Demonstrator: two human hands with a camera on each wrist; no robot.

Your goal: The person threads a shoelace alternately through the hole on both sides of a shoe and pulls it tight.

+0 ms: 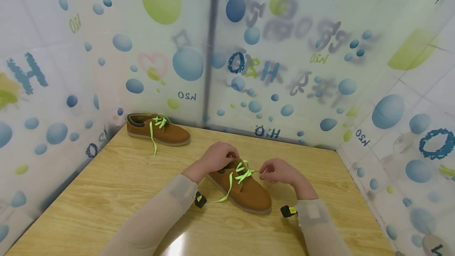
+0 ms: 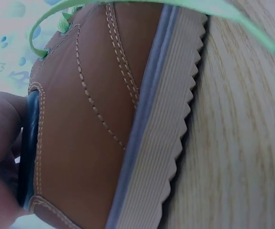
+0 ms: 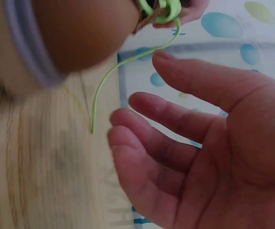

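A brown leather shoe (image 1: 252, 194) with bright green laces (image 1: 244, 177) stands on the table, toe toward the lower right. My left hand (image 1: 218, 156) grips the shoe at its opening by the tongue, fingers bent; in the left wrist view the thumb and fingers (image 2: 1, 157) are beside the dark collar. On the shoe's other side is my right hand (image 1: 281, 171), fingers loosely bent and holding nothing. In the right wrist view a thin lace end (image 3: 99, 90) hangs down in front of its fingertips. Another lace end lies across the shoe's near side.
A second brown shoe (image 1: 165, 131), also green-laced, stands at the table's back left corner. The wooden table (image 1: 106, 192) is bounded by curtains (image 1: 302, 102) printed with bubbles and letters. Black wrist cameras (image 1: 288, 211) sit on both sleeves.
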